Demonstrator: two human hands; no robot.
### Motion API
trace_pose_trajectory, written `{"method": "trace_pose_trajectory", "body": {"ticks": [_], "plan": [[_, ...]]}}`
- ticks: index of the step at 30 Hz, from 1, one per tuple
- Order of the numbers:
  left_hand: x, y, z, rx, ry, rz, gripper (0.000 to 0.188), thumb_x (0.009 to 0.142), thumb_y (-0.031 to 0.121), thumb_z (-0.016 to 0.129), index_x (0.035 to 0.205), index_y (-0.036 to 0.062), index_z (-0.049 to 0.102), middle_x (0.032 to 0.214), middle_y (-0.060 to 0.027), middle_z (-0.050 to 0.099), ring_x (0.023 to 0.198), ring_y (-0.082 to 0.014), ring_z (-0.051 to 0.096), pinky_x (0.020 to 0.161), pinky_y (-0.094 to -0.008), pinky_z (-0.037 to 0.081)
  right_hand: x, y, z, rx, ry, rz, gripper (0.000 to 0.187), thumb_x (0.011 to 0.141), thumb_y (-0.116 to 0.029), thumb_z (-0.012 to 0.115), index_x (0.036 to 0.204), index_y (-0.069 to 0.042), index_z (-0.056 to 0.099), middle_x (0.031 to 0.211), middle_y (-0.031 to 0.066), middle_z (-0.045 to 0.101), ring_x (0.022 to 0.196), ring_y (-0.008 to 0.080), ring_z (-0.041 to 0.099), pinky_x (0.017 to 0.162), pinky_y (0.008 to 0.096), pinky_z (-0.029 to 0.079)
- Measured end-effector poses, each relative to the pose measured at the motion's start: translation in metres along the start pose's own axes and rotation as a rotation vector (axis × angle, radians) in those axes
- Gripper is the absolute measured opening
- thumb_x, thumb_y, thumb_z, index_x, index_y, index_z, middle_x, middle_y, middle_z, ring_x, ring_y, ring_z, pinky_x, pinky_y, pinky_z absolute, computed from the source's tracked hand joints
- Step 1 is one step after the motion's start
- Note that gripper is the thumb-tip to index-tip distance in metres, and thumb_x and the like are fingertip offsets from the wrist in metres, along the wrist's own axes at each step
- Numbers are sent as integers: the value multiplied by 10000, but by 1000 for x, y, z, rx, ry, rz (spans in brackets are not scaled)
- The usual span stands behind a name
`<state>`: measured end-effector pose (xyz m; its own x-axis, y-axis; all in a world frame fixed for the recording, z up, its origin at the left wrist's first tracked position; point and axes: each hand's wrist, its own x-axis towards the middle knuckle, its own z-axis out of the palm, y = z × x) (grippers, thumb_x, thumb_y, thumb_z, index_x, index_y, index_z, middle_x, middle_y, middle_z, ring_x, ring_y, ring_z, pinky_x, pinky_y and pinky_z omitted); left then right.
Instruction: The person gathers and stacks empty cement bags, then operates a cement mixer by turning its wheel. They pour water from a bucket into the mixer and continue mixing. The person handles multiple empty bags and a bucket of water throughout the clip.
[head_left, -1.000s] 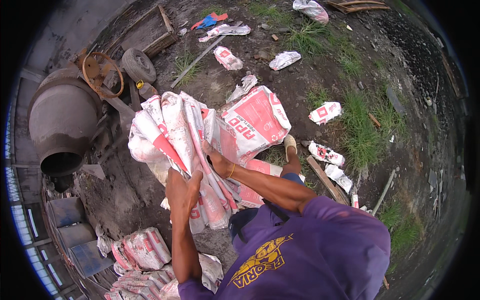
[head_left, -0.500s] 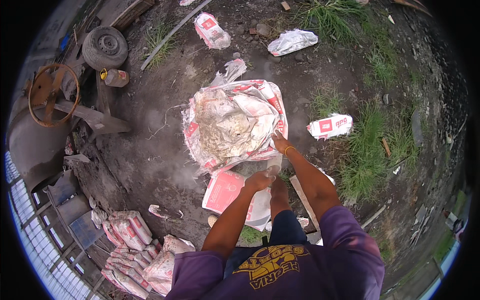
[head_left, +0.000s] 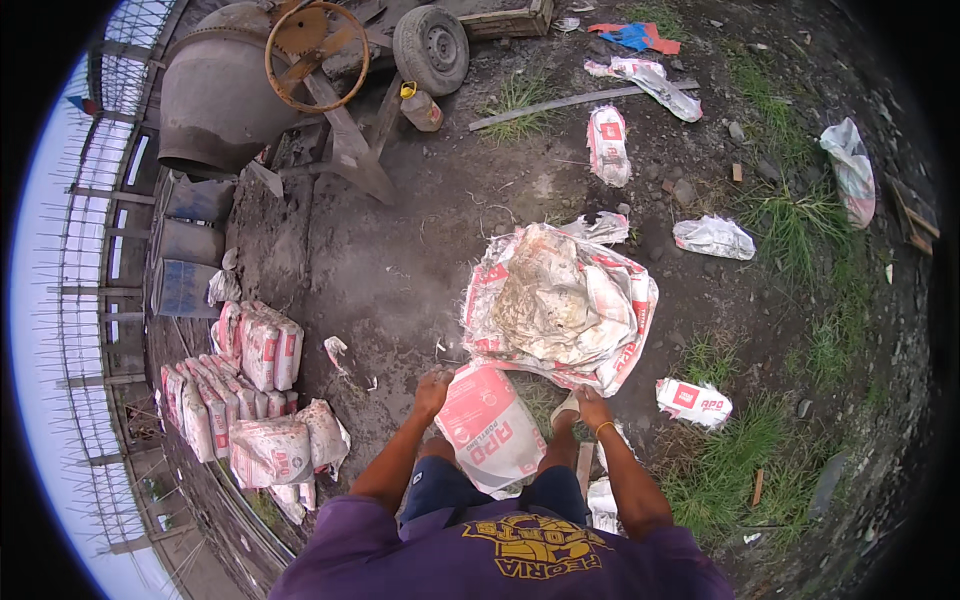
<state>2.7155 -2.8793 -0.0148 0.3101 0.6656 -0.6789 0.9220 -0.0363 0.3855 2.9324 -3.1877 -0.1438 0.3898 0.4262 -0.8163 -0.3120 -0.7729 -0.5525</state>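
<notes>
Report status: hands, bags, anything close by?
Left hand beside loose bag; right hand by near edge of bag pile; both grips unclear; torn scrap at pile's far side.

Red lettering printed on the paper sack, lower centre; yellow lettering on the purple shirt, bottom centre.

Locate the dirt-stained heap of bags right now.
In the head view, the dirt-stained heap of bags lies just right of centre, immediately beyond the right hand and the single red-and-white bag.
</notes>
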Motion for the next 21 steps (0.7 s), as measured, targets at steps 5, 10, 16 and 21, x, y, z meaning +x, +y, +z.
{"method": "trace_pose_trajectory", "body": {"ticks": [5, 10, 16, 21], "plan": [[-31, 128, 38, -986, -230, -189, 786, 1009, 684, 333, 1575, 144, 405, 1626, -138, 388, 1428, -326, 420, 1158, -511, 308, -63, -174, 12, 256, -3, -639, 704, 1085, -548, 360, 1584, -51, 367, 1639, 189, 352, 1538, 324, 287, 1240, 433, 205], [-62, 242, 9, -1651, -603, 340, 908, 965, 773, 407, 1630, 169, 276, 1634, -105, 360, 1455, -280, 397, 1188, -467, 330, -47, -270, -3, -221, 167, -988, 787, 1033, -683, 295, 1618, -158, 335, 1683, 175, 271, 1573, 351, 186, 1229, 598, 0], [-72, 144, -174, -1343, -26, 796, 751, 1067, 545, 476, 1635, 115, 238, 1629, -130, 369, 1452, -258, 418, 1157, -448, 392, 61, -197, -88, -950, 95, -177, 809, 923, -620, 597, 1490, -50, 504, 1552, 259, 458, 1430, 440, 439, 1182, 545, 316], [-76, -29, -250, -1565, 871, 269, 478, 1065, 396, 578, 1397, 54, 544, 750, -4, 628, 532, -63, 519, 427, -205, 393, 88, -95, -86, -188, 288, 90, 664, 1011, -521, 510, 1170, 105, 665, 1190, 326, 663, 1153, 402, 638, 976, 462, 472]]}}
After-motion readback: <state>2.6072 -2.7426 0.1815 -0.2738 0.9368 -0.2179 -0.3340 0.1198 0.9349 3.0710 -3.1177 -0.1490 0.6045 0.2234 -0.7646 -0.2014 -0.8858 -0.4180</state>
